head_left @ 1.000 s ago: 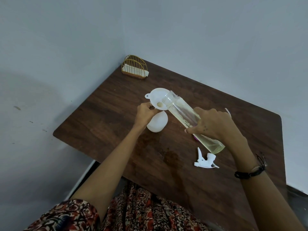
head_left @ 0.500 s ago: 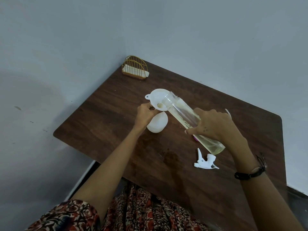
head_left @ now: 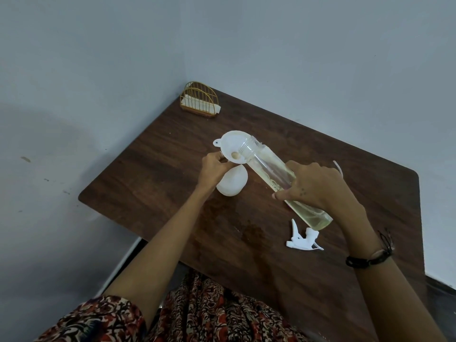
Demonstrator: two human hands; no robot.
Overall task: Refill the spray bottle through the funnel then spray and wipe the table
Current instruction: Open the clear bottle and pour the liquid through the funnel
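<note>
A white funnel [head_left: 230,144] sits in the neck of a white spray bottle [head_left: 232,183] standing on the dark wooden table [head_left: 153,174]. My left hand [head_left: 214,168] grips the funnel's near rim and the bottle's neck. My right hand [head_left: 312,187] holds a clear refill bottle [head_left: 267,166] of pale yellow liquid, tilted, its open mouth over the funnel's right rim. The liquid lies in the bottle's lower half; whether any flows out cannot be told. The white trigger spray head [head_left: 303,238] lies on the table, below the refill bottle's base.
A gold wire holder [head_left: 199,102] with white paper stands at the table's far corner by the grey walls. A darker wet-looking patch [head_left: 251,230] marks the wood near me. A thin white strip [head_left: 337,166] pokes out behind my right hand. My patterned clothing is at the near edge.
The refill bottle's mouth has edged slightly further over the funnel. Both hands otherwise keep their places.
</note>
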